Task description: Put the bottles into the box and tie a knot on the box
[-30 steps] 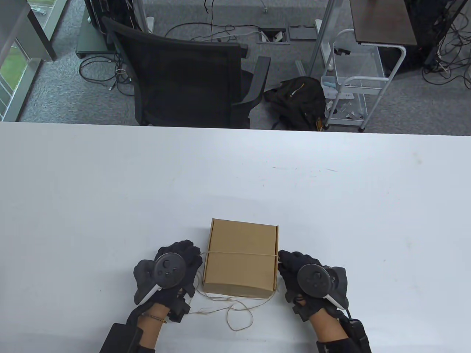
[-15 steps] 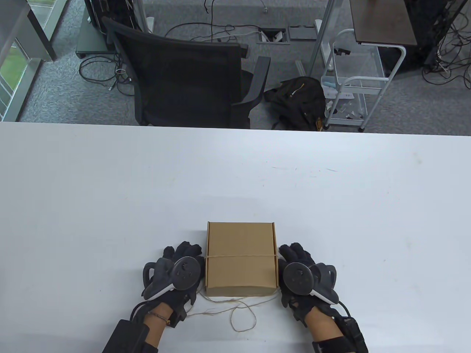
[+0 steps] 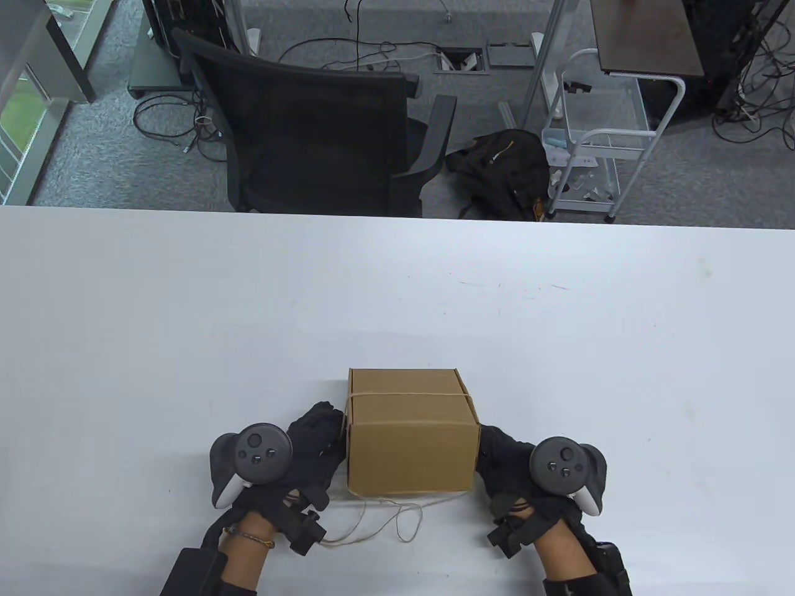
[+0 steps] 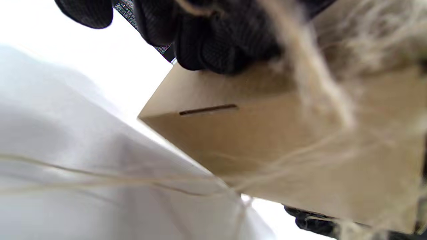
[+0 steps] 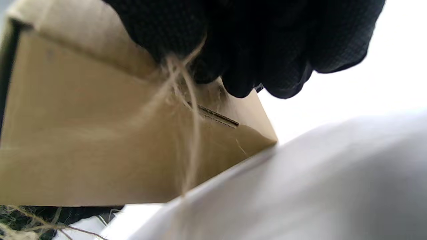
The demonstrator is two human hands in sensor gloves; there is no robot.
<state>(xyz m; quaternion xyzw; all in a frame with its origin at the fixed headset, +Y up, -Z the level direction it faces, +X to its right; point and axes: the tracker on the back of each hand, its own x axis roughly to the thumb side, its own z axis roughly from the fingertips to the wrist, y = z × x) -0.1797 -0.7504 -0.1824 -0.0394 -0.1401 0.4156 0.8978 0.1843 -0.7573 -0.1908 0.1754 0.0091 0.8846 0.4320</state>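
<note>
A closed brown cardboard box (image 3: 410,447) stands tipped near the table's front edge, its near side raised off the table (image 3: 186,323). Thin twine (image 3: 407,393) runs across the box, and its loose ends (image 3: 397,518) loop on the table in front. My left hand (image 3: 326,428) grips the box's left side and my right hand (image 3: 497,444) grips the right side. In the left wrist view my fingers (image 4: 213,43) curl on the box (image 4: 267,140) with twine under them. The right wrist view shows fingers (image 5: 267,50) on the box (image 5: 83,133) over the twine (image 5: 191,110). No bottles are visible.
A black office chair (image 3: 310,130) stands behind the table's far edge. A black bag (image 3: 503,167) and a white wire cart (image 3: 590,149) stand on the floor beyond, with cables around them.
The box lay flat before; both hands have closed in on its sides and tipped its near side up. The twine band now sits near the box's far top edge.
</note>
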